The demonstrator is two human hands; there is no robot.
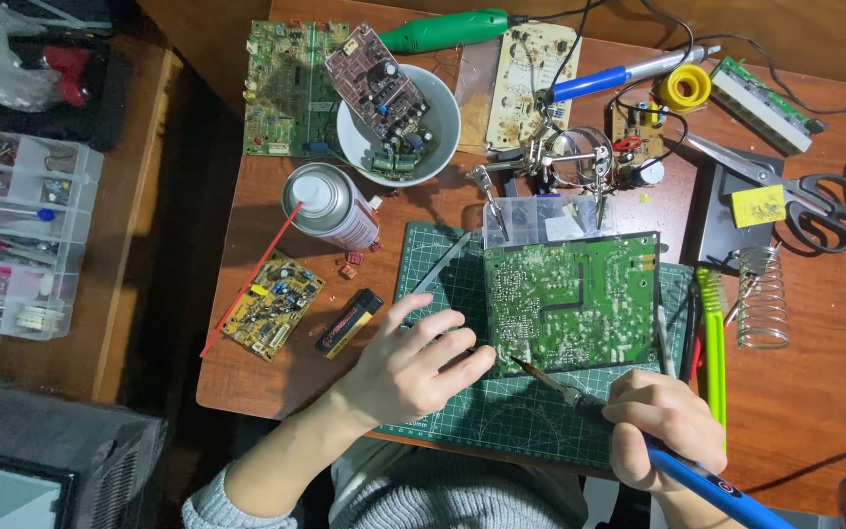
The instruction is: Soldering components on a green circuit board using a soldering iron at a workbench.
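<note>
1. Right hand (666, 423) grips a blue soldering iron (697, 478), tip at the near edge of the green board (572, 297); a slip could scorch the left fingers.
2. Left hand (413, 364), open, rests on the mat (501, 407) touching the board (loosely steadied, it may shift).
3. Far left, the spray can (329, 204) could tip.

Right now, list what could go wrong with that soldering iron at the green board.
1. The left hand steadies the large green circuit board close to the tip of the blue-handled soldering iron held in the right hand; a slip might burn fingers.
2. The silver spray can with its red straw lies nearby; heat near it may be hazardous.
3. The board could slide on the green cutting mat.
</note>
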